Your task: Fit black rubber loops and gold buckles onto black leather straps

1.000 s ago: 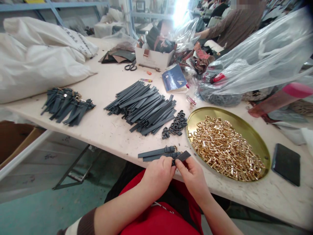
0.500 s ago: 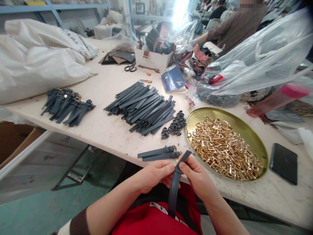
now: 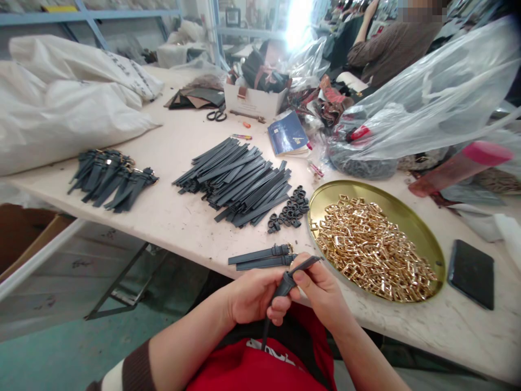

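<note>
Both hands grip one dark grey strap (image 3: 287, 282) at the table's front edge. My left hand (image 3: 256, 296) has its fingers wrapped round the strap's middle, where a loop sits. With thumb and fingers, my right hand (image 3: 321, 288) pinches the upper part, whose narrow end points up and right. The strap's lower end hangs down in front of the red apron (image 3: 228, 372). Just beyond my hands lie two finished-looking straps with buckles (image 3: 260, 258). Small dark strap loops (image 3: 291, 210) form a heap behind them, beside a large pile of loose straps (image 3: 236, 179).
A gold tray (image 3: 419, 228) of gold buckles (image 3: 374, 250) stands to the right, with a phone (image 3: 471, 274) beside it. Buckled straps (image 3: 114, 176) lie in bunches at left, before white sacks (image 3: 73, 103). Farther back are scissors (image 3: 216, 115), a blue booklet (image 3: 288, 133) and a co-worker (image 3: 399, 46).
The strap has turned in my hands, its upper end tipping right. My left fingers have curled round it. The co-worker's arm has risen.
</note>
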`<action>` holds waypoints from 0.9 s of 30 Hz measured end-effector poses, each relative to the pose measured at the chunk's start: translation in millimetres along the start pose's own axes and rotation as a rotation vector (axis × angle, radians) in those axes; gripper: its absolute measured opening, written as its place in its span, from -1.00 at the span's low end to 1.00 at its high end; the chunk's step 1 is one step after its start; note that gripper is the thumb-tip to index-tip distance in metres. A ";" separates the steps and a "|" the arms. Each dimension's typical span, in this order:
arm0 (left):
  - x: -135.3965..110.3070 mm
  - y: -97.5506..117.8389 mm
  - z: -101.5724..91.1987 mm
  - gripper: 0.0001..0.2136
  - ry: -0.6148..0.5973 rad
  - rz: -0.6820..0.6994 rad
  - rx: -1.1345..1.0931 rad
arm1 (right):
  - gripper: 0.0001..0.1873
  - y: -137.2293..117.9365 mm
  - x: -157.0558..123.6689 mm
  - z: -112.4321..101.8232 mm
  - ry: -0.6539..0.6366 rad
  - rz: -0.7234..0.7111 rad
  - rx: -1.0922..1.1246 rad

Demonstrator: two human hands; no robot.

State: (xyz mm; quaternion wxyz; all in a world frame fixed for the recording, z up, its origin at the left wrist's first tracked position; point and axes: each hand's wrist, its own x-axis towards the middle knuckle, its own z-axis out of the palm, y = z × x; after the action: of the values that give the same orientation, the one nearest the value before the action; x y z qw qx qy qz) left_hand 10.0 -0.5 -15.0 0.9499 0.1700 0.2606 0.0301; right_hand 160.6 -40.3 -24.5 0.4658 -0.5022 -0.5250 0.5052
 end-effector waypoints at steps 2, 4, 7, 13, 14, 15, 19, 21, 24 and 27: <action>-0.8 1.0 0.1 -0.69 -0.018 -0.015 0.017 | -0.82 -1.2 1.5 0.5 -0.002 0.005 0.019; 0.4 -0.4 0.4 -0.63 0.027 0.016 0.091 | -0.81 -2.4 3.5 0.7 0.024 0.021 0.015; 3.0 -5.4 1.4 -0.57 0.264 0.237 0.315 | -0.82 -3.2 7.0 1.0 0.098 0.047 -0.023; -0.5 -11.6 7.0 -0.77 0.680 0.592 0.903 | -0.82 2.1 9.1 5.7 0.177 0.083 -0.096; -1.7 -11.2 8.0 -0.77 0.729 0.605 0.993 | -0.82 3.4 8.9 6.7 0.176 0.085 -0.096; -2.6 -10.6 8.8 -0.76 0.760 0.612 1.062 | -0.82 4.7 8.8 7.6 0.172 0.086 -0.096; -1.2 -8.9 8.1 -0.76 0.709 0.567 1.048 | -0.80 6.7 9.2 9.9 0.154 0.089 -0.125; 1.6 -9.0 5.9 -0.76 0.621 0.515 0.906 | -0.78 6.1 9.6 10.3 0.158 0.092 -0.167; 5.3 -8.2 2.4 -0.78 0.573 0.495 0.777 | -0.74 4.6 9.9 8.0 0.155 0.102 -0.204; 6.6 -5.7 -0.8 -0.82 0.629 0.480 0.727 | -0.66 3.4 10.1 1.4 0.166 0.142 -0.174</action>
State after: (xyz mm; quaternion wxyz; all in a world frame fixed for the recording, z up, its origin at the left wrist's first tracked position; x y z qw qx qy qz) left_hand 15.2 -4.7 -20.8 0.6724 0.5255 0.4800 0.2036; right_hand 158.7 -30.4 -28.1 0.4255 -0.6165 -0.4896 0.4463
